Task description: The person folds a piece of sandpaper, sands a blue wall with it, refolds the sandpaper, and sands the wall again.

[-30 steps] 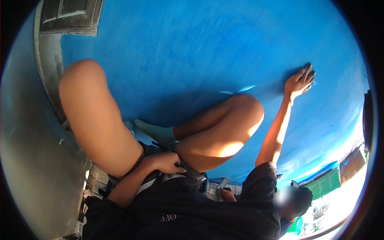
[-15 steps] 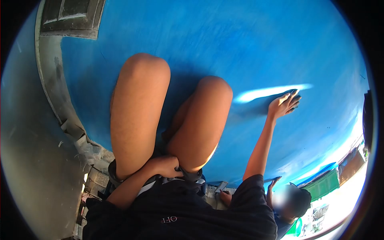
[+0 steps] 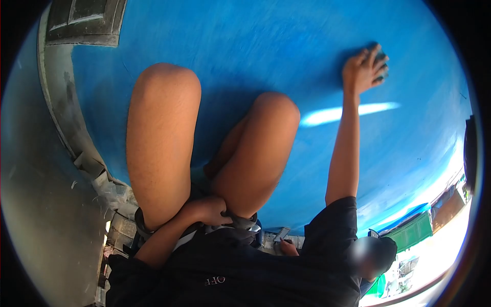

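Observation:
Raised at the right, my right hand [image 3: 364, 70] lies against the blue wall [image 3: 307, 46], fingers spread over a small dark pad [image 3: 380, 65] pressed to the surface. The pad is mostly hidden by the fingers. My left hand [image 3: 208, 211] rests in my lap between the thighs, its fingers bent round the hem of the dark shorts [image 3: 244, 223]. Both bent knees point toward the wall. A bright strip of sunlight [image 3: 332, 115] crosses the wall below my right hand.
A co-worker in a dark cap [image 3: 386, 253] is at the lower right. A person's hand [image 3: 289, 248] near the wall base holds a flat grey object [image 3: 281, 234]. A wooden frame [image 3: 84, 23] stands upper left, broken masonry [image 3: 121, 227] lower left, a green panel [image 3: 413, 233] right.
My right hand first moved down and left along the wall, then up. My knees came closer together, then shifted slightly left. My left hand stays in my lap.

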{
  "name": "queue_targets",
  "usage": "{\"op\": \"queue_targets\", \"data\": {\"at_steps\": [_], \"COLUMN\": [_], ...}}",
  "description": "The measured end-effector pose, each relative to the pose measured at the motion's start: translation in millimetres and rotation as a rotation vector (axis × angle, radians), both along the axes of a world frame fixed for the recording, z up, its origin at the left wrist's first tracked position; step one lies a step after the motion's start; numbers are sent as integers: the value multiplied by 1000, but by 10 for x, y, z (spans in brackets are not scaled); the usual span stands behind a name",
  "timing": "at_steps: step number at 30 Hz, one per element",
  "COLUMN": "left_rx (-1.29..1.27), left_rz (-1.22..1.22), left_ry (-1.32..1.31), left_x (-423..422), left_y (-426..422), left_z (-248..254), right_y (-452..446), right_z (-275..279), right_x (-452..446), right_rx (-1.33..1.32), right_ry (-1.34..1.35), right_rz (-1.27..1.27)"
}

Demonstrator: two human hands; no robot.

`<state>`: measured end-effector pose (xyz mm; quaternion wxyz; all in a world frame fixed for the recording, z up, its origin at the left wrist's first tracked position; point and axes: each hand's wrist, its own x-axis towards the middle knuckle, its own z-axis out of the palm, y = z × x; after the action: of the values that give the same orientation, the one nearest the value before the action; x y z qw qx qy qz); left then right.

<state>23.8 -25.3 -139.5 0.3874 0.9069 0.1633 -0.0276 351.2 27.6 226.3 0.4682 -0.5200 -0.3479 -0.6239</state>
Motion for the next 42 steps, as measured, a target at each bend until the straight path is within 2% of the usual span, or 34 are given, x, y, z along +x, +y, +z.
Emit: {"op": "queue_targets", "data": {"at_steps": [4,6,8,9,11,16,18,20,22,24,26,28,30,31,32,34,39,42], "left_rx": [19,-59,-36,-15,16,18,15,32,54,-3,-8,2,-48,-38,15,84,-36,68], "left_rz": [5,19,-3,-27,-9,7,1,5,13,16,6,3,28,23,6,-8,21,-16], "left_ry": [-6,69,14,-39,-86,-109,-99,-98,-99,-81,-95,-109,-8,0,-62,-120,-67,-95], "left_x": [3,-24,-1,3,-1,-6,-14,-10,-17,-43,-34,-49,-62,-58,-42,-52,-62,-22], "left_y": [4,-17,6,19,41,6,10,0,-1,-8,-19,9,-41,-29,-13,-5,-33,7], "left_z": [25,132,20,-26,-109,-65,-72,-63,-20,31,-13,64,137,102,36,-9,85,-26], "right_y": [428,570,637,624,576,493,362,458,668,649,596,599,606,669,716,727,716,692], "right_z": [-259,-521,-730,-721,-622,88,257,144,-67,-349,-541,-435,-368,-325,-309,-400,-606,-693], "right_x": [-608,-897,-1127,-1160,-1188,-1060,-1132,-1112,-1095,-1160,-1247,-1288,-1273,-1291,-1311,-1421,-1496,-1481], "right_rx": [-87,-129,-368,-363,-540,-415,-497,-445,-236,-312,-582,-549,-534,-445,-355,-337,-424,-472], "right_ry": [-226,-282,-461,-468,-644,-651,-366,-378,-436,-508,-690,-659,-611,-543,-476,-438,-491,-516], "right_rz": [17,37,13,25,27,29,-7,-47,-35,-40,-44,-12,11,43,76,54,84,59]}}
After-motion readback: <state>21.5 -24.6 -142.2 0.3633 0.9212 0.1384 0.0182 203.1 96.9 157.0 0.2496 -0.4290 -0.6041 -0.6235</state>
